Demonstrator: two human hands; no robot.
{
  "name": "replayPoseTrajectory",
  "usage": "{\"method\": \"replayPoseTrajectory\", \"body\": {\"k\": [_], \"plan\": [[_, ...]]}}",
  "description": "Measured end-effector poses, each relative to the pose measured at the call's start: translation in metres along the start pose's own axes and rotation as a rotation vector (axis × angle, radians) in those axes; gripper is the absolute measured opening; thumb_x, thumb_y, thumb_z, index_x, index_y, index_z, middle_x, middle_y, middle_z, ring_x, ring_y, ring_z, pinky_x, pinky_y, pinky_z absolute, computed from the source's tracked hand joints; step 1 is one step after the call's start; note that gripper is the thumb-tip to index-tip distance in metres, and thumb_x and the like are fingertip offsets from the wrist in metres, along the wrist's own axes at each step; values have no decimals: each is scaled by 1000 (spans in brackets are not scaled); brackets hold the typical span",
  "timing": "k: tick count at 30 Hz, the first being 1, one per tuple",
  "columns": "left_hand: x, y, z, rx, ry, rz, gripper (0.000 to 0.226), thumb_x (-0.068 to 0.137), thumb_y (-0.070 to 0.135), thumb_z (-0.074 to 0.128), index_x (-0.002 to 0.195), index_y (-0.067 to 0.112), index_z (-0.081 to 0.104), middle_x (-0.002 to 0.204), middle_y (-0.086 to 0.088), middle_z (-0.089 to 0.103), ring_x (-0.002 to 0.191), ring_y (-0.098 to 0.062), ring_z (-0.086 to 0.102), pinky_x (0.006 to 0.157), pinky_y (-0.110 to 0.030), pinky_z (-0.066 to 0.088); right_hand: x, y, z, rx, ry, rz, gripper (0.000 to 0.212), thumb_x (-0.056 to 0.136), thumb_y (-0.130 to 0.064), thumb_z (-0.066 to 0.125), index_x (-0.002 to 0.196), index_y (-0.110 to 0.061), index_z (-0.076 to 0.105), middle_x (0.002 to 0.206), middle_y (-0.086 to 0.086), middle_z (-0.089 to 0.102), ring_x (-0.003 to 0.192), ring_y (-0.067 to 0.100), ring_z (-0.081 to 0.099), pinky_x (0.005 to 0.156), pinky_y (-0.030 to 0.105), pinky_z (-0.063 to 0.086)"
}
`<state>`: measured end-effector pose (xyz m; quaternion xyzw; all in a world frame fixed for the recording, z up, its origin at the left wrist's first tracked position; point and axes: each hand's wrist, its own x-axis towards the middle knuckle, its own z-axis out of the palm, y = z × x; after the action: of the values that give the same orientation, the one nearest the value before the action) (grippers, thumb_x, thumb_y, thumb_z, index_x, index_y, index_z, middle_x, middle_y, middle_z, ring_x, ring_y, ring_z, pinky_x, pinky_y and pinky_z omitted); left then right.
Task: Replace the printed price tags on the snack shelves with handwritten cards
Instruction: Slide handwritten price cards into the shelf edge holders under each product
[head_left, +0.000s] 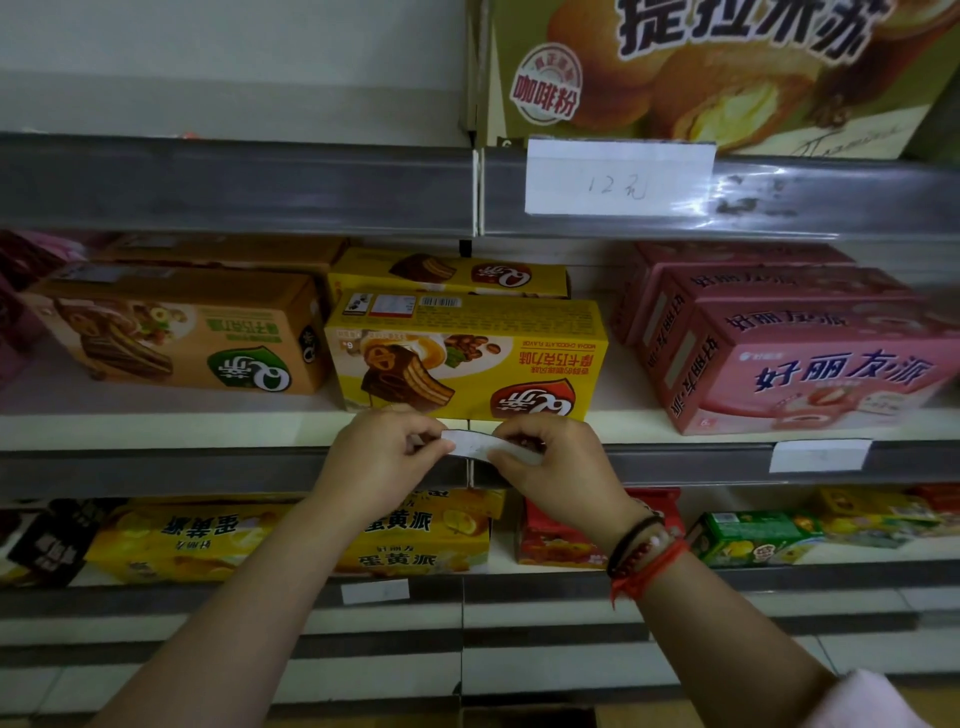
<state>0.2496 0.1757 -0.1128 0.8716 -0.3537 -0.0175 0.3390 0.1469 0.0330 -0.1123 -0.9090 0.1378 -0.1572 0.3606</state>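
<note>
Your left hand (376, 457) and right hand (558, 462) meet at centre frame, knuckles toward you, each with thumb and forefinger pinched closed. Both forearms rise from the lower edge and converge upward. Your right wrist carries red and dark bracelets (647, 553).

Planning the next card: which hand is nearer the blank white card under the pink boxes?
Right hand. It is left of the white card; the left hand is farther left.
</note>
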Motion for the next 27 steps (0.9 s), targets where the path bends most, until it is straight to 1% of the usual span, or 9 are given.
{"method": "replayPoseTrajectory", "body": {"k": [3,5,8,10,12,14,18,23,27], "plan": [[1,1,3,6,11,8,18,80,31,63,92,19,71,64,18,44,61,-2,44,56,-19,32,0,-3,2,-27,29,6,14,80,-27,61,89,-20,69,89,-1,70,80,14,60,72,32,50],[1,1,3,11,17,16,19,81,31,62,94,20,70,64,18,45,61,-2,45,56,-18,33,0,-5,3,-28,51,16,14,81,-27,61,88,-19,69,86,0,71,78,15,60,70,34,50],[1,2,2,-2,20,23,17,81,30,63,92,20,69,66,18,47,62,-2,46,56,-18,35,-1,-6,3,-23,64,28,15,81,-27,61,90,-19,69,87,0,70,77,14,58,71,33,49],[1,2,1,2,15,31,13,80,29,63,89,21,68,65,17,47,62,-2,45,55,-18,33,-2,-6,4,-17,75,38,15,81,-27,61,91,-19,69,89,0,70,79,12,57,73,31,49],[2,2,0,2,9,36,10,80,30,63,83,22,67,64,16,46,61,-3,45,54,-19,32,-2,-7,5,-15,91,43,15,81,-26,60,91,-19,69,90,1,70,81,14,58,74,32,49],[2,2,0,-6,8,40,10,80,31,63,78,22,65,62,16,46,60,-3,45,53,-20,33,-2,-7,6,-13,108,45,14,81,-26,60,91,-20,69,89,2,71,82,17,60,73,34,49],[2,2,1,17,-8,52,16,80,32,63,68,24,58,61,14,44,59,-1,44,52,-20,31,-2,-7,8,-32,103,43,14,81,-27,59,90,-21,68,85,2,70,78,17,59,68,32,48],[4,-1,2,12,-13,52,16,79,31,64,67,24,58,64,12,46,60,-4,46,54,-21,34,-2,-5,9,-46,84,50,14,82,-30,59,89,-22,68,83,0,69,75,14,57,64,28,45],[5,-2,1,22,-21,48,16,79,31,64,66,26,57,65,12,47,62,-5,46,55,-21,36,-1,-6,9,-45,76,60,16,81,-31,59,89,-22,68,84,-1,69,76,14,57,66,30,47]]}}
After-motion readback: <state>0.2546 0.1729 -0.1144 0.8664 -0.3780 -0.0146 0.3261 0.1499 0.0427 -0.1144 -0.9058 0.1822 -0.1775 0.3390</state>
